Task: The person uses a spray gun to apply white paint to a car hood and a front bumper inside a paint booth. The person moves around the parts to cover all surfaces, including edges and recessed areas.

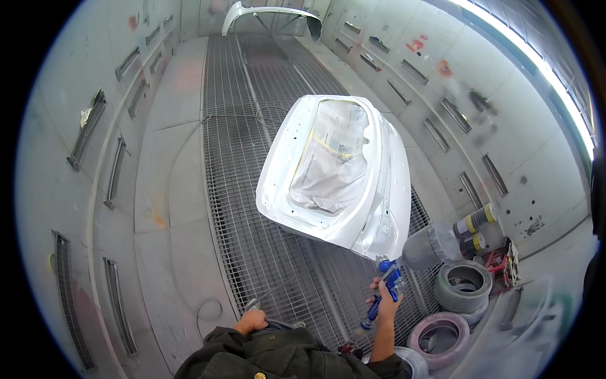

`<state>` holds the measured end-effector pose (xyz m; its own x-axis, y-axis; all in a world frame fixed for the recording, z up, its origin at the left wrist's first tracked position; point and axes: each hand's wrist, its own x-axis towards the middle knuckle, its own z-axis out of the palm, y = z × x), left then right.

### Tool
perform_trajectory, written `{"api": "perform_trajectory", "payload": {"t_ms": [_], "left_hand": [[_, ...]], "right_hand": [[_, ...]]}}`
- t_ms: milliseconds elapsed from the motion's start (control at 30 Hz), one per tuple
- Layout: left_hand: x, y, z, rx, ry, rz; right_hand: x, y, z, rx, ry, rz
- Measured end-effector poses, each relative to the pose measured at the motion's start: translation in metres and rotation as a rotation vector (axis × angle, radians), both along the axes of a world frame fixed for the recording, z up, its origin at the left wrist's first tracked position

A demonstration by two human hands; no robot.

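In my right hand [386, 304] is a blue spray gun [392, 278], with my fingers wrapped round its grip. The gun is close to the lower right corner of a white car tailgate [278, 174], and its tip overlaps that corner in view. Pale masking sheet [331, 174] with yellow tape fills the tailgate's window opening. My left hand [252, 321] is closed low in front of my body. A small greyish piece shows at its fingers, too unclear to name. Whatever supports the tailgate is mostly hidden beneath it.
Metal grating [240, 252] runs along the floor. At right are stacked tyres [445, 287], a pinkish ring [413, 338], a wrapped drum [420, 249] and paint cans [467, 224]. A thin hose [169, 240] curves across the left floor. A white bumper [278, 11] stands far back.
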<state>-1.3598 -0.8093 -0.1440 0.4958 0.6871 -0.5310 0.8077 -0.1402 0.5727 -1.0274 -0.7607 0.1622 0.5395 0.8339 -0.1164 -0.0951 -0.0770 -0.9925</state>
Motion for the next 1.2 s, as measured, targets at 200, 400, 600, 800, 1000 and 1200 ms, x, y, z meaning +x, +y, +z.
{"api": "perform_trajectory", "payload": {"t_ms": [200,400,600,800,1000,1200], "left_hand": [[0.013,0.000,0.008,0.048,-0.023,0.007],[0.018,0.001,0.003,0.063,-0.052,0.056],[0.026,0.012,0.011,0.021,0.030,0.045],[0.051,0.032,0.033,-0.044,-0.042,-0.045],[0.064,0.053,0.049,0.023,-0.036,-0.142],[0.053,0.069,0.037,0.036,0.043,-0.191]], "right_hand": [[0.049,-0.010,-0.004,0.029,0.024,-0.179],[0.093,-0.030,-0.016,0.051,0.043,-0.330],[0.160,-0.060,-0.032,0.086,0.117,-0.573],[0.199,-0.090,-0.017,0.193,0.160,-0.764],[0.197,-0.124,-0.038,0.138,0.181,-0.812],[0.181,-0.135,-0.037,0.132,0.176,-0.852]]}}
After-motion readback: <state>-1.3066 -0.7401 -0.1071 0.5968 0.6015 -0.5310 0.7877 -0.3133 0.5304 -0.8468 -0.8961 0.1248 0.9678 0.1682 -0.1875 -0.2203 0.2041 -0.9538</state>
